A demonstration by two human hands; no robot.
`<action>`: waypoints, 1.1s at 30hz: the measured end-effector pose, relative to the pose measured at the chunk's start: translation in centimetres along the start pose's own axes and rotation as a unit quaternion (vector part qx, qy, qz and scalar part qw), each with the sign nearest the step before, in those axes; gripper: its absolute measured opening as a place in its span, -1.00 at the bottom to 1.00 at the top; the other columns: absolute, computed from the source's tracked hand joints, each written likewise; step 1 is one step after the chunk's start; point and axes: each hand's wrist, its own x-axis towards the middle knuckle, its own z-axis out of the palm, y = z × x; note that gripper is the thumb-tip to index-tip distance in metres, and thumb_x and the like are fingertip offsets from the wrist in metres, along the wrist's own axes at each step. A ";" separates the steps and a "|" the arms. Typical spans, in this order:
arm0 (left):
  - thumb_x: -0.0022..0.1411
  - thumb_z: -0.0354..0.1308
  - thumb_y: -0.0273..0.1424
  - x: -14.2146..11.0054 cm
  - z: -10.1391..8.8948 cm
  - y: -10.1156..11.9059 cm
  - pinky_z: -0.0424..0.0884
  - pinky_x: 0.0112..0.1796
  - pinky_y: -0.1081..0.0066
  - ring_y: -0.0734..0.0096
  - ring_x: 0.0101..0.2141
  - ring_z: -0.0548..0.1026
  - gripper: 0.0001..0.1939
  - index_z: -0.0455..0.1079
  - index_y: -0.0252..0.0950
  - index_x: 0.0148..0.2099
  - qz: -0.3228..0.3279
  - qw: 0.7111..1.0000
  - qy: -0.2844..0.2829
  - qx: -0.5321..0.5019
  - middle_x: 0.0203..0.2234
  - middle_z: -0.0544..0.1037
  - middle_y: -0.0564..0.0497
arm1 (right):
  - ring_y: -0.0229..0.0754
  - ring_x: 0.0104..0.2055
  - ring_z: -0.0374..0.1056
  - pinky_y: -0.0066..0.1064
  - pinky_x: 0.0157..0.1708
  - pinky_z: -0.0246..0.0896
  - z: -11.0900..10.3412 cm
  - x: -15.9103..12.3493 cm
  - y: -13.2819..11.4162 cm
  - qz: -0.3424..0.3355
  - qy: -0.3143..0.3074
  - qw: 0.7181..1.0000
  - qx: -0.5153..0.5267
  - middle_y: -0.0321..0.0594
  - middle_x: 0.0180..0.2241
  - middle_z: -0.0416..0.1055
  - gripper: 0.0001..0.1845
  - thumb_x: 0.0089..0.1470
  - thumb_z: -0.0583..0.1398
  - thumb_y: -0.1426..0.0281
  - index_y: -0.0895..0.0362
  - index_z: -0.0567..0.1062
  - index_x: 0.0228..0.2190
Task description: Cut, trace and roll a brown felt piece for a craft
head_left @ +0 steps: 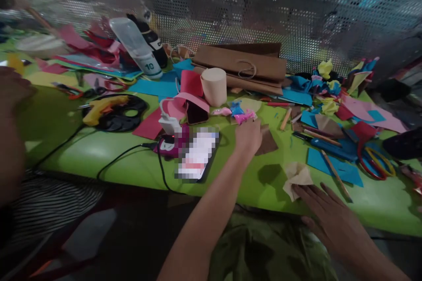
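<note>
My left hand (pixel 249 137) reaches across the green tabletop, its fingers drawn together at a small bright pink bundle (pixel 244 116); the fingertips are partly hidden. A blue bundle (pixel 236 107) and a pale pink one (pixel 221 111) lie beside it. Just right of this hand is a brown paper piece (pixel 267 140). My right hand (pixel 321 204) lies nearly flat near the front edge, fingers stretched out. Its fingertips touch a crumpled cream piece of paper (pixel 296 178). A phone (pixel 198 156) with a blurred screen lies left of my left forearm.
A yellow glue gun (pixel 103 109) rests on a black palette, its cord trailing forward. Behind stand a cream paper cylinder (pixel 214 87), a brown paper bag (pixel 240 63) and a clear bottle (pixel 136 48). Scissors (pixel 372 158) and pencils lie right. Another person's arm (pixel 11 136) is at left.
</note>
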 end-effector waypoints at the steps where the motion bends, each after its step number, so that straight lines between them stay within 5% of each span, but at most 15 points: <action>1: 0.49 -0.01 -0.37 0.0 0.0 0.0 0.46 -0.02 0.26 0.13 0.00 0.56 -0.74 0.45 -0.29 0.07 -0.001 1.000 0.000 0.005 0.05 0.57 -0.22 | 0.14 0.35 0.30 0.18 0.30 0.22 -0.2 0.5 -0.1 -0.004 -0.002 1.000 -0.012 -0.13 0.36 0.32 -0.21 0.33 0.14 0.24 -0.06 0.01 0.47; 7: 0.47 -0.01 -0.41 0.0 0.1 -0.1 0.48 -0.07 0.24 0.09 -0.04 0.58 -0.74 0.46 -0.29 0.06 0.004 1.000 0.023 0.007 0.00 0.61 -0.19 | 0.14 0.45 0.11 0.18 0.37 0.09 -1.4 6.9 1.2 0.049 -0.007 0.998 -0.040 0.01 0.42 0.17 -0.34 0.41 0.02 0.17 0.13 0.16 0.42; 13: 0.46 -0.01 -0.43 -0.2 0.1 -0.2 0.47 -0.09 0.19 0.05 -0.05 0.58 -0.73 0.47 -0.30 0.07 0.014 1.000 0.011 -0.008 -0.01 0.60 -0.22 | 0.09 0.45 0.11 0.12 0.32 0.20 -1.7 0.0 -1.5 0.006 -0.033 0.999 -0.032 -0.09 0.45 0.13 -0.17 0.34 0.11 0.16 0.07 -0.07 0.48; 19: 0.47 -0.06 -0.47 -0.3 0.0 0.0 0.46 -0.08 0.19 0.04 -0.05 0.58 -0.69 0.48 -0.31 0.07 0.012 1.000 0.012 -0.004 -0.02 0.60 -0.23 | 0.23 0.43 0.13 0.19 0.37 0.04 -0.7 7.7 -1.2 0.075 -0.003 0.996 -0.041 0.16 0.39 0.22 -0.27 0.36 0.08 0.11 0.25 0.22 0.39; 21: 0.47 -0.05 -0.46 -0.4 -0.2 -0.1 0.47 -0.08 0.19 0.05 -0.07 0.59 -0.70 0.47 -0.31 0.07 0.007 1.000 0.006 0.000 -0.03 0.61 -0.23 | 0.26 0.45 0.09 0.19 0.36 0.07 -0.6 7.8 -1.7 0.085 0.016 0.995 -0.042 0.18 0.41 0.16 -0.18 0.32 0.12 0.05 0.27 0.16 0.41; 26: 0.47 -0.02 -0.43 -0.4 -0.3 -0.1 0.49 -0.10 0.21 0.06 -0.07 0.59 -0.72 0.48 -0.31 0.06 0.026 1.000 0.001 -0.003 -0.03 0.61 -0.23 | 0.09 0.46 0.09 0.08 0.31 0.18 -1.3 -1.0 -3.7 0.005 -0.029 0.998 -0.048 -0.04 0.45 0.11 -0.13 0.34 0.10 0.14 0.14 -0.10 0.49; 28: 0.46 -0.02 -0.43 -0.3 -0.2 -0.1 0.50 -0.11 0.21 0.06 -0.08 0.60 -0.72 0.49 -0.32 0.05 0.029 1.000 0.003 -0.003 -0.04 0.61 -0.22 | 0.09 0.44 0.15 0.12 0.30 0.17 -1.5 -2.2 -3.5 0.013 -0.024 0.997 -0.065 -0.07 0.43 0.16 -0.15 0.34 0.09 0.15 0.09 -0.10 0.49; 33: 0.46 0.00 -0.41 -0.3 0.1 -0.2 0.49 -0.08 0.23 0.09 -0.07 0.60 -0.73 0.49 -0.30 0.05 0.021 1.000 0.008 0.000 -0.04 0.62 -0.21 | 0.18 0.47 0.07 0.22 0.33 0.09 -0.4 3.8 -5.5 0.043 0.007 0.998 -0.043 0.01 0.45 0.10 -0.11 0.32 0.13 0.14 0.10 -0.11 0.49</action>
